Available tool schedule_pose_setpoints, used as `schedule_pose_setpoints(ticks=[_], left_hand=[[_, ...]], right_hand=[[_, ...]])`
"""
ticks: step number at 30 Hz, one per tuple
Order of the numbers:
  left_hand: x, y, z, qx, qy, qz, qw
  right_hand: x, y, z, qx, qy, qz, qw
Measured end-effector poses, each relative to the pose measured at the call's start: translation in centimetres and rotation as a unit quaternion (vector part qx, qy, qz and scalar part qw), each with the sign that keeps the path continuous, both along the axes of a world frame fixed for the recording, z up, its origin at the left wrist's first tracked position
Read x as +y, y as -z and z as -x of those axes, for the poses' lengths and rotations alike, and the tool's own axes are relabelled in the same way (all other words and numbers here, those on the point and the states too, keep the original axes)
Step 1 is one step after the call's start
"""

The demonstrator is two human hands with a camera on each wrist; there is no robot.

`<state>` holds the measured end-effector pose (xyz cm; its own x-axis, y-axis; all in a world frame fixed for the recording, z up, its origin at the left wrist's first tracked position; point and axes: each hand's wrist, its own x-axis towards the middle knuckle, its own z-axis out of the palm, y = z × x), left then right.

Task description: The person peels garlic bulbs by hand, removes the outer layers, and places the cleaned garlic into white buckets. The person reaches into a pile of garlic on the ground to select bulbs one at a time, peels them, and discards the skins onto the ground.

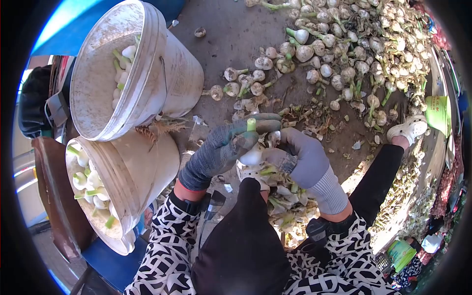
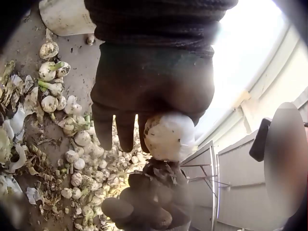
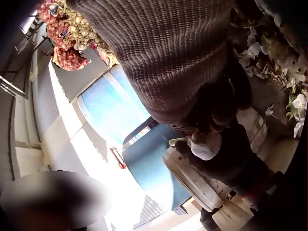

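My left hand (image 1: 230,147), in a dark grey glove, grips a white garlic bulb (image 1: 252,156) whose short cut green stem points up between the fingers. In the left wrist view the garlic bulb (image 2: 171,137) is pale and smooth, with a dirtier patch on one side. Close against its lower side is my right hand (image 1: 309,160), in a lighter grey glove with curled fingers that pinch at the bulb's dry outer skin (image 2: 166,171). The right wrist view shows the bulb (image 3: 206,145) between both gloves, in shadow.
Two white buckets (image 1: 179,69) (image 1: 152,164) lean at the left, holding trimmed garlic. A large heap of unpeeled garlic (image 1: 364,54) covers the ground ahead and right. Peelings (image 1: 290,201) lie below the hands, near a shoe (image 1: 407,128) at the right.
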<state>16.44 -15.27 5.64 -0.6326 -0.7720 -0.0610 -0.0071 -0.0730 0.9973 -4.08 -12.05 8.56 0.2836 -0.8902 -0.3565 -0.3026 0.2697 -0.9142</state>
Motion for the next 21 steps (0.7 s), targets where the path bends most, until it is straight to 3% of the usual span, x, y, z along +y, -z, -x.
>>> schedule_pose_setpoints(ticks=[3, 8, 13, 15, 16, 18, 21], left_hand=[[-0.3, 0.4, 0.3, -0.046, -0.005, 0.148, 0.988], [0.1, -0.1, 0.6, -0.086, -0.002, 0.172, 0.981], [1.0, 0.7, 0.9, -0.045, -0.047, 0.116, 0.991], [1.2, 1.2, 0.7, -0.024, -0.056, 0.067, 0.996], [1.4, 1.5, 0.5, -0.004, -0.067, 0.016, 0.998], [1.9, 1.9, 0.1, -0.021, -0.083, -0.045, 0.995], [2.3, 2.8, -1.5, -0.071, -0.079, -0.134, 0.985]], right_hand=[[0.1, 0.7, -0.8, 0.028, 0.000, 0.090, 0.996], [0.4, 0.6, -1.2, 0.131, -0.009, 0.161, 0.978], [1.4, 3.2, -2.5, 0.166, 0.060, 0.174, 0.969], [1.5, 3.8, -3.5, -0.065, 0.183, 0.109, 0.975], [1.6, 3.8, -3.4, -0.065, 0.185, 0.108, 0.975], [1.7, 3.5, -3.0, -0.040, 0.149, -0.065, 0.986], [1.5, 3.4, -2.8, 0.052, 0.121, -0.006, 0.991]])
